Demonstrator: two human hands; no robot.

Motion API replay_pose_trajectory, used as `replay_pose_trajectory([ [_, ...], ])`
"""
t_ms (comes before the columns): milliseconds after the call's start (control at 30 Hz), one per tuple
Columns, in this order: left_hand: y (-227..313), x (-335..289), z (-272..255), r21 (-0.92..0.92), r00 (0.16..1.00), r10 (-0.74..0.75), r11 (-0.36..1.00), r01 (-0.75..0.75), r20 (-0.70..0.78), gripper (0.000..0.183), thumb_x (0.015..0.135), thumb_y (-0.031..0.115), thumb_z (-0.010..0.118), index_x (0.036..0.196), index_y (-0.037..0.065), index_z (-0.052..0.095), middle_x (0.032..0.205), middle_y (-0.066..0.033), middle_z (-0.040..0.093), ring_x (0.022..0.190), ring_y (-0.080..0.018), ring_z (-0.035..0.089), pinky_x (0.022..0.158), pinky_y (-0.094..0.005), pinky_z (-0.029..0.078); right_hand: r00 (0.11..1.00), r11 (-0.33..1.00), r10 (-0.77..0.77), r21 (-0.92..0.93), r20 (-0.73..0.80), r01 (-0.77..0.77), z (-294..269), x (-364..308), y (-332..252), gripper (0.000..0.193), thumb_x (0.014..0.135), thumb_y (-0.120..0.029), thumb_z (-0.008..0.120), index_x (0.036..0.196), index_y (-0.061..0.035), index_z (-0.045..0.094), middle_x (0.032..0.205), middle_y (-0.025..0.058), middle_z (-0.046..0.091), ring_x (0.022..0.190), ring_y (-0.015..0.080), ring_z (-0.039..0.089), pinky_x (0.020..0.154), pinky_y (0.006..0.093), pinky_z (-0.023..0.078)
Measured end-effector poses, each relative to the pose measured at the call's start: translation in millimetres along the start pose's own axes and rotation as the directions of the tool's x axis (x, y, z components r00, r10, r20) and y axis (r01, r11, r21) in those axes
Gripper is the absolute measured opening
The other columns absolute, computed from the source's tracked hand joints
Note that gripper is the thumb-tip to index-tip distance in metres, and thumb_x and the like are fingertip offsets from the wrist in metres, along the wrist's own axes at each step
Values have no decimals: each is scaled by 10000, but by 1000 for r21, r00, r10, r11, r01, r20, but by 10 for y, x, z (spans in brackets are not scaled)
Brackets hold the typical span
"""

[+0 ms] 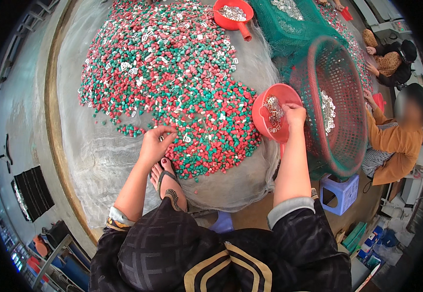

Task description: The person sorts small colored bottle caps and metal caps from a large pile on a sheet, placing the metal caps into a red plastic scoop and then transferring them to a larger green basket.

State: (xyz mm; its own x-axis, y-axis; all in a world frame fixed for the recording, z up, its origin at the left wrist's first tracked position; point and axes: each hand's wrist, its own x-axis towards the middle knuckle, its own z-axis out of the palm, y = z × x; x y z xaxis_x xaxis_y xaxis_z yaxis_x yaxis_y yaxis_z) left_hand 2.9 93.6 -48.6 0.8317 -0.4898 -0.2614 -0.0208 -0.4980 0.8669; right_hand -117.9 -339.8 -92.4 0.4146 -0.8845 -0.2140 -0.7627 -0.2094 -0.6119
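1. Partway through, by the look of it: a loose cluster of small pale slotted pieces has been gathered in the round red plastic bowl, which is set at the right edge of the heap.
2. More pale pieces are seen collected in the large red perforated basket, just right of the bowl, and in a second red bowl with a stub handle up at the far edge.
3. Plenty is left, though: pale pieces are scattered all through the broad heap of red and green cone-like pieces, most thickly towards the far side.
4. And the look of them: flat, whitish, pierced by slots, some catching the light; the finer detail is too small to be told.
5. Over the heap's near edge, the left hand is held with thumb and fingertips drawn close; whether anything is pinched cannot be told.
6. At the bowl's right side, the right hand is held with fingers curled inward; whether a piece is gripped is hidden.
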Motion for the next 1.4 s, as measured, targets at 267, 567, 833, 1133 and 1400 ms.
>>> replay_pose_trajectory([
  [267, -123, -148, 8, 8, 995, -101, 995, 101, 3, 139, 772, 132, 653, 865, 29, 656, 588, -1, 521, 549, -68, 472, 505, -248, 384, 952, 845, 94, -530, 292, 79, -23, -377, -299, 218, 699, -223, 715, 916, -203, 694, 944, 91, 663, 908, 259, 629, 788, 382, 493],
  [567, -30, -77, 61, 19, 996, -82, 997, 81, 21, 137, 771, 134, 652, 860, 32, 657, 587, -8, 532, 537, -73, 483, 506, -254, 385, 942, 999, -49, 33, 333, 40, 87, -250, 129, 135, 709, -116, 711, 741, -47, 600, 609, 2, 574, 488, 93, 490, 447, 249, 378],
  [833, -80, -122, 53, 58, 996, -81, 995, 79, 31, 141, 758, 138, 663, 859, 39, 665, 581, -14, 539, 535, -79, 491, 509, -256, 393, 969, 986, -122, 82, -216, 143, -1156, -174, -988, 99, 732, -219, 657, 767, -136, 618, 666, -30, 569, 606, 98, 522, 521, 250, 380],
  [1133, -121, -97, 82, -188, 990, -122, 973, 133, 66, 199, 817, 164, 630, 934, 4, 645, 595, 2, 544, 530, -81, 489, 482, -224, 391, 984, 546, -175, 835, 35, 68, -901, -60, -1190, 69, 753, -27, 648, 758, -57, 586, 825, 99, 640, 760, 180, 602, 688, 281, 462],
  [1400, 279, 147, -23, -831, 865, -133, 240, 502, 484, 562, 951, 436, 303, 1187, -44, 477, 1025, -190, 595, 975, -306, 573, 839, -360, 478, 685, 833, -411, 554, 601, 13, 266, -1166, -1558, 98, 736, -77, 696, 747, -59, 600, 674, -13, 588, 578, 64, 502, 533, 214, 385],
])
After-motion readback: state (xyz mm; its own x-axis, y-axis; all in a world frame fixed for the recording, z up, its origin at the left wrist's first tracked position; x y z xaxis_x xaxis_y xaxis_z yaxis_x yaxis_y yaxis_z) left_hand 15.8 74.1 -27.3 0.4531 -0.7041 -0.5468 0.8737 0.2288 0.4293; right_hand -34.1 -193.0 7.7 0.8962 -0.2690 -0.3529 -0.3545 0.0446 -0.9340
